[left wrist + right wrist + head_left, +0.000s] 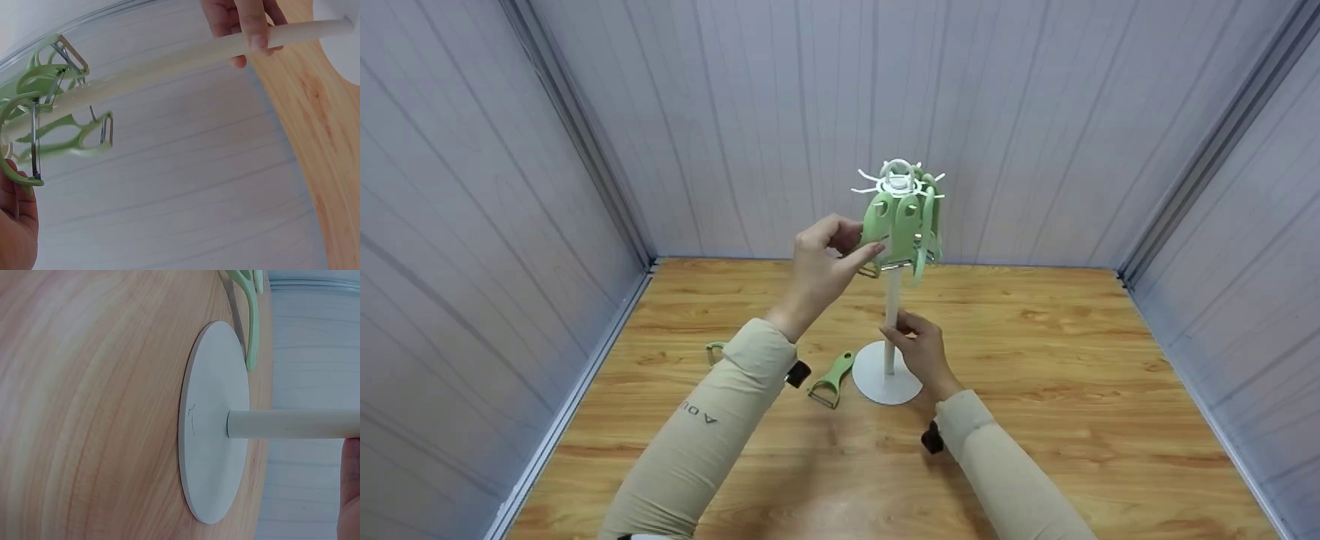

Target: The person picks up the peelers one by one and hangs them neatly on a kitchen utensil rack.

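Note:
A white stand with a hooked top (pixel 898 184) carries several green peelers hanging by their handle holes. My left hand (pixel 825 255) pinches a green Y-shaped peeler (pixel 874 217) at the stand's front left, its handle hole at a hook. In the left wrist view that peeler's blade (pixel 35 140) points toward the base, with the left fingers (pixel 25 205) beside its head. Lower down, my right hand (pixel 922 349) grips the white pole (pixel 892 292) a little above the round base (pixel 877 386). The right wrist view shows only part of that hand (pixel 351 478) against the pole.
One loose green peeler (pixel 832 379) lies on the wooden table (pixel 1035 450) just left of the base. Another peeler (pixel 712 350) is partly hidden behind the left sleeve. Pale panel walls (pixel 720 135) enclose the table at the back and both sides.

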Tool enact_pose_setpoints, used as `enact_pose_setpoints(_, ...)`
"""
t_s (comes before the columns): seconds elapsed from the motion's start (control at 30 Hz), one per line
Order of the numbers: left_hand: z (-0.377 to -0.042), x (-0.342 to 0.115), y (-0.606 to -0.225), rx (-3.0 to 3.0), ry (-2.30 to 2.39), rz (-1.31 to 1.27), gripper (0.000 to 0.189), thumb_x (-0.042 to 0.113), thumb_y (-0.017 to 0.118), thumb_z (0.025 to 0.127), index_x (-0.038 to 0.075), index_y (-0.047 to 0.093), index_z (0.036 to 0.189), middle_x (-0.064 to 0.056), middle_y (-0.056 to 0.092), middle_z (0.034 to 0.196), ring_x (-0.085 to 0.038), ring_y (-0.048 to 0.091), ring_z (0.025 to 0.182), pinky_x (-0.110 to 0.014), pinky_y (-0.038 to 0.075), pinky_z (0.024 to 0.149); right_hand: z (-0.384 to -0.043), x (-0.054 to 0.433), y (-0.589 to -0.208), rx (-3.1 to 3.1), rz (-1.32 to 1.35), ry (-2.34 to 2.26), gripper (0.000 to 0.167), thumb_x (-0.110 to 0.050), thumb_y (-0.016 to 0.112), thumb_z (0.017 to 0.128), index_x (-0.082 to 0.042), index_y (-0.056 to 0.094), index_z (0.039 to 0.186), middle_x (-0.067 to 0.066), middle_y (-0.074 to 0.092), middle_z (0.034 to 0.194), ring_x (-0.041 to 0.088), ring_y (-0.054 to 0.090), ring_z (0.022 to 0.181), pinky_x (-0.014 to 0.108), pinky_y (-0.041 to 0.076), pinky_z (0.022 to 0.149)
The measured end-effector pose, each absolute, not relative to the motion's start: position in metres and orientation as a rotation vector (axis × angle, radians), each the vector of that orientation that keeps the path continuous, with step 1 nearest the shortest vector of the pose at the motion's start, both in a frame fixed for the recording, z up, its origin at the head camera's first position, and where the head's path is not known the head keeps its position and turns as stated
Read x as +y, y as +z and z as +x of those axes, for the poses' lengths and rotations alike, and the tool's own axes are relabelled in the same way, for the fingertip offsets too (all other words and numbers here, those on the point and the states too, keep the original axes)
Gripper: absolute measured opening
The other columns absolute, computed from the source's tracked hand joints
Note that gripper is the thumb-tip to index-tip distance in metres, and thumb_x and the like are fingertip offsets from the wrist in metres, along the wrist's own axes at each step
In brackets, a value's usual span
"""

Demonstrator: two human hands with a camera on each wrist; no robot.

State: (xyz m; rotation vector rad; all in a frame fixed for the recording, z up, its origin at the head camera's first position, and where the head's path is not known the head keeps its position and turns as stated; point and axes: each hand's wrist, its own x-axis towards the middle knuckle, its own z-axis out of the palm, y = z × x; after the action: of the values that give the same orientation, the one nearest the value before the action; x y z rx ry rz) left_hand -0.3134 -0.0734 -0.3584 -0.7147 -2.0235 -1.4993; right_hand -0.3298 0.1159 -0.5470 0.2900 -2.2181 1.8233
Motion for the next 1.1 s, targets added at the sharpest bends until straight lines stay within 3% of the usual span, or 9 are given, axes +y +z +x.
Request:
enact_pose_setpoints(0.2,-0.314,-0.068,-0.362,-2.038,-1.460,-0.754,0.018,0.010,0.086,0.094,-0.003,0.076,0.104,-0.014,0.074,0.091,-0.012,0.064,0.080,-0.021,0.055,0.076,-0.335,0.120,-0.554,-2.240,0.320,1.808,0.022,-0.004,0.078,0.099,0.005,0.079,0.119,0.016,0.079,0.102,0.008,0.064,0.087,0.017,0.057,0.077)
enact_pose_setpoints(0.47,-0.317,-0.074,-0.370,-2.027,-1.469,-0.755,0.023,0.010,0.087,0.093,-0.004,0.077,0.110,-0.016,0.075,0.094,-0.022,0.070,0.081,-0.023,0.059,0.077,-0.335,0.124,-0.556,-2.211,0.369,1.785,0.021,-0.002,0.078,0.098,0.005,0.079,0.118,0.016,0.079,0.099,0.006,0.066,0.085,0.019,0.056,0.077)
enact_pose_setpoints(0.63,-0.318,-0.082,-0.383,-2.032,-1.480,-0.734,0.029,0.010,0.088,0.092,-0.007,0.076,0.112,-0.020,0.074,0.096,-0.037,0.072,0.086,-0.041,0.065,0.080,-0.335,0.126,-0.556,-2.211,0.357,1.783,0.019,-0.003,0.079,0.099,0.004,0.080,0.116,0.016,0.079,0.099,0.005,0.066,0.086,0.019,0.055,0.078)
enact_pose_setpoints(0.73,-0.319,-0.088,-0.394,-2.061,-1.470,-0.716,0.030,0.011,0.089,0.091,-0.006,0.076,0.113,-0.019,0.074,0.096,-0.035,0.072,0.087,-0.050,0.065,0.081,-0.335,0.126,-0.555,-2.222,0.338,1.776,0.019,-0.005,0.080,0.098,0.003,0.081,0.116,0.017,0.080,0.100,0.005,0.066,0.085,0.020,0.055,0.078)
enact_pose_setpoints(0.87,-0.319,-0.096,-0.410,-2.103,-1.444,-0.689,0.030,0.012,0.090,0.091,-0.003,0.076,0.113,-0.017,0.074,0.095,-0.026,0.070,0.087,-0.047,0.065,0.080,-0.334,0.126,-0.553,-2.230,0.320,1.769,0.020,-0.007,0.081,0.098,0.002,0.082,0.115,0.018,0.081,0.101,0.007,0.066,0.086,0.022,0.054,0.080)
enact_pose_setpoints(1.1,-0.317,-0.106,-0.436,-2.208,-1.440,-0.652,0.032,0.012,0.089,0.091,-0.002,0.076,0.116,-0.017,0.073,0.098,-0.031,0.071,0.089,-0.055,0.064,0.081,-0.335,0.123,-0.554,-2.233,0.283,1.738,0.021,-0.003,0.080,0.098,0.007,0.079,0.117,0.024,0.079,0.103,0.009,0.064,0.086,0.020,0.052,0.078)
